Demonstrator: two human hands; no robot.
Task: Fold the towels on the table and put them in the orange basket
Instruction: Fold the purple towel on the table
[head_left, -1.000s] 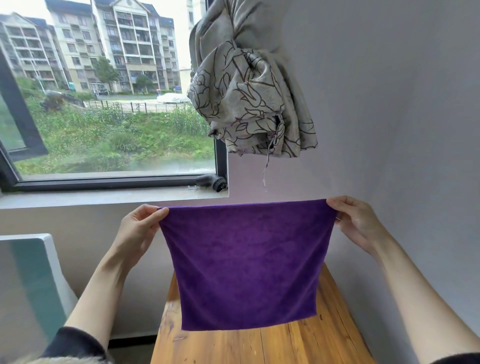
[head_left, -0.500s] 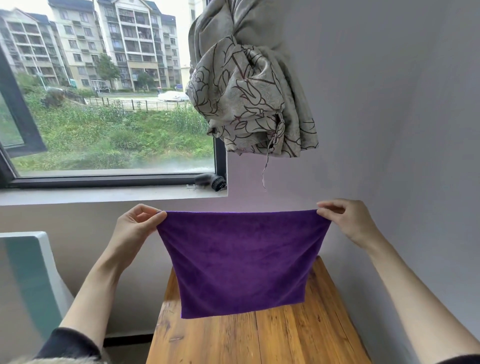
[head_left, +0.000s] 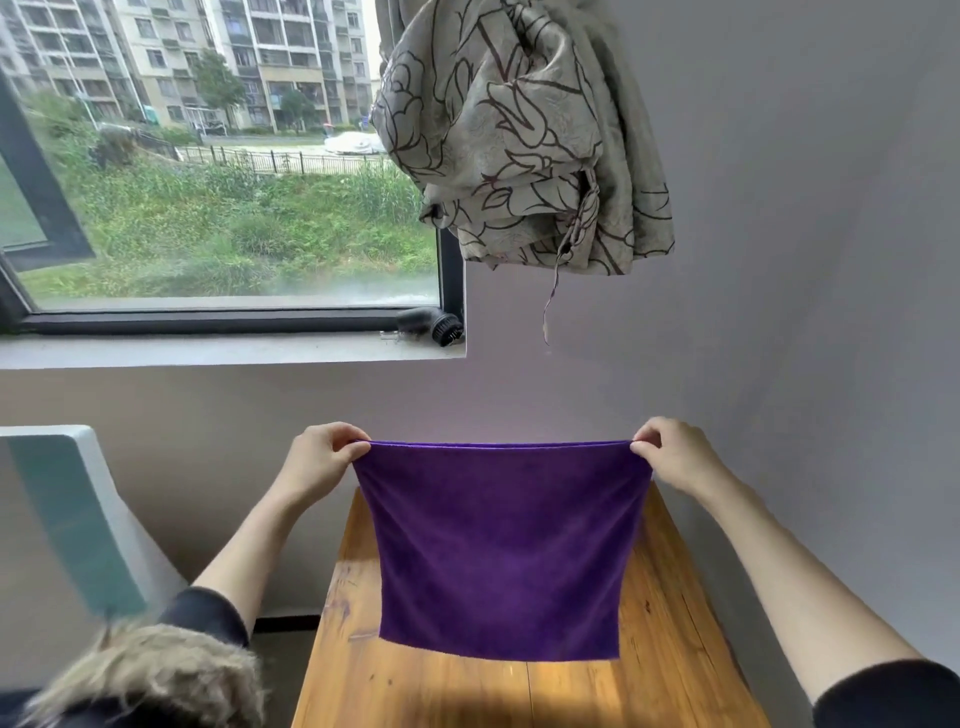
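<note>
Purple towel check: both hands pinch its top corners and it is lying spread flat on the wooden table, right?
Not quite. The head view shows the purple towel hanging in the air, stretched between the left hand and the right hand, which do pinch its top corners. Its lower edge hangs free in front of the wooden table, not spread flat on it.

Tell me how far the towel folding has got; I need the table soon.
Nothing looks finished. In hand: the left hand and right hand pinch the top corners of a purple towel, hanging unfolded over the wooden table. Left: folding and basketing it; no orange basket or other towels are in view.
</note>
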